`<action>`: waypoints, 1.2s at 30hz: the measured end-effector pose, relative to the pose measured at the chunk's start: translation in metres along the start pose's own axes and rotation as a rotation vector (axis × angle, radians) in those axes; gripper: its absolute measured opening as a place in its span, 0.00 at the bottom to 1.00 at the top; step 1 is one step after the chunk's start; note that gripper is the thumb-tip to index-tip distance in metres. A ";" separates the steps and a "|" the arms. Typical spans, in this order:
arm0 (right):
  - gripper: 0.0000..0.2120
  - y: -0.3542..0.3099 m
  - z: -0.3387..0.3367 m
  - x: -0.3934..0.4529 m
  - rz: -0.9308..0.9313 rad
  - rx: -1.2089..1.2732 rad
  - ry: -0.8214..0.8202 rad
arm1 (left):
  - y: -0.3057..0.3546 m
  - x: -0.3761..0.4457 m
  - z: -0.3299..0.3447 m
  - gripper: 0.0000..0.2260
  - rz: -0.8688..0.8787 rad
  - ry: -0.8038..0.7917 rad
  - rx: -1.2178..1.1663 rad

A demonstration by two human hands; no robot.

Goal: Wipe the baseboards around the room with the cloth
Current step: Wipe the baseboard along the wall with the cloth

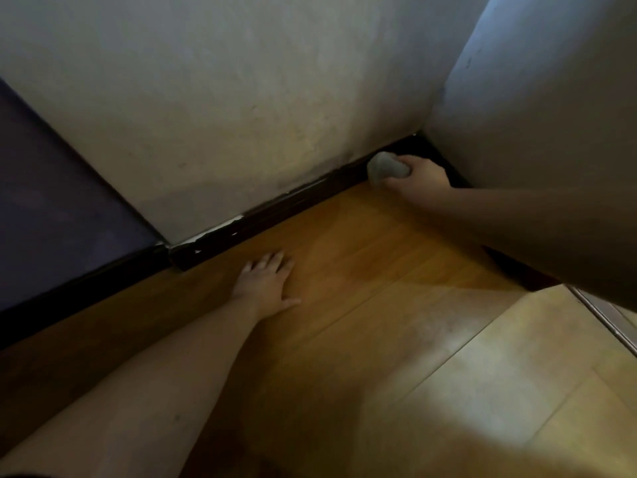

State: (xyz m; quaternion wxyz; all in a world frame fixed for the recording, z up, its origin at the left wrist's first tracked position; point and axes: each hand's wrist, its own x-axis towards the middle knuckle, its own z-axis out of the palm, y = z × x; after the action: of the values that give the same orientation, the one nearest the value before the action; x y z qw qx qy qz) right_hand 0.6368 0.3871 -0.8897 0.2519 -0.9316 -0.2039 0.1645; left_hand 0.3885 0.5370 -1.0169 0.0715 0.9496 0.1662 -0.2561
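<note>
My right hand (418, 177) grips the balled grey cloth (386, 168), pressed to the dark baseboard (275, 208) near the wall corner; my left hand (267, 282) lies flat, fingers spread, on the wooden floor (362, 270).

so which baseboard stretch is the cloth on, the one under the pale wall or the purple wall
The dark baseboard under the pale wall, near the corner: the right hand holds the grey cloth there.

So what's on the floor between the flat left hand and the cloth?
Head view: only bare wooden floor between left hand and cloth, alongside the dark baseboard.
</note>
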 end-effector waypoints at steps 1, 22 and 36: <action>0.27 -0.010 0.004 0.002 0.005 0.013 0.009 | -0.007 -0.004 0.001 0.41 0.007 0.001 0.025; 0.27 0.031 0.147 0.009 0.194 0.479 0.224 | -0.027 -0.047 0.091 0.33 -0.056 0.307 -0.128; 0.27 -0.012 0.193 -0.009 0.012 0.360 0.057 | -0.028 -0.040 0.097 0.29 -0.080 0.371 -0.120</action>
State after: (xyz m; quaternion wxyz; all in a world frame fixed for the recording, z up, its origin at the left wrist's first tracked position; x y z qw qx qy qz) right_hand 0.5470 0.4701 -1.0394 0.4194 -0.8769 -0.1586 0.1734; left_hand 0.3015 0.5303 -1.0810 0.0862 0.9672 0.2290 -0.0690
